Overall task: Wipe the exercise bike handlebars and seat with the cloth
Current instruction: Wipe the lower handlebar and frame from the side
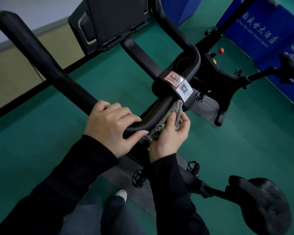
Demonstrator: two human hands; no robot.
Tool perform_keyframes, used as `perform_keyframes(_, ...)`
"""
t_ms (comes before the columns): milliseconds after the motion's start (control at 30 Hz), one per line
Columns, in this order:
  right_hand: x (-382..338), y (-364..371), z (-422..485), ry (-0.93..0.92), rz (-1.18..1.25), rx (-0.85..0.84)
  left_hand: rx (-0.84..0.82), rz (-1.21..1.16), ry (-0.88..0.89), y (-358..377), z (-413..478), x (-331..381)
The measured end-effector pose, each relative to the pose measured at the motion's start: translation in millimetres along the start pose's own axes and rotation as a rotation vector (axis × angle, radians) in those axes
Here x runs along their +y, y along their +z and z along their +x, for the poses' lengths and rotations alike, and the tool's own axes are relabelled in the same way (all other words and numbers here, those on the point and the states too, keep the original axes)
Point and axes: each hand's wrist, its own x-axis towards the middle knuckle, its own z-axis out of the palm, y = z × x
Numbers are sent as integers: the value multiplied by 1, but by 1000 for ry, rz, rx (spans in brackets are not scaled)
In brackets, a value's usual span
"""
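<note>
Left hand [112, 126] gripped handlebar [153, 114], right hand [170, 134] pinched cloth [174, 110] against it beside the QR hub [175, 85] — I judged handlebar wipe mid-step; next needed strokes outward, then seat [261, 206].

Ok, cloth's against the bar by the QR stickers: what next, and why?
Probably slide the right hand and cloth along the handlebar toward the left hand gripping the bend: the cloth sits by the QR stickers, leaving that stretch uncovered.
</note>
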Motion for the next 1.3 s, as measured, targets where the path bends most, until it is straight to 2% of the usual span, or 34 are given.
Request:
perform_keyframes(433,12,-13,-11,10,43,-101,12,13,29,-1,-1,-1)
perform_keyframes(667,13,-13,-2,179,98,-157,12,10,35,0,-1,-2)
perform_keyframes(867,2,-21,-3,316,148,-296,22,20,44,-1,-2,-2)
perform_keyframes(1100,0,-42,-15,349,69,-466,34,18,41,1,-2,-2)
perform_keyframes(1300,-3,-29,-8,307,49,-380,35,27,54,1,-2,-3)
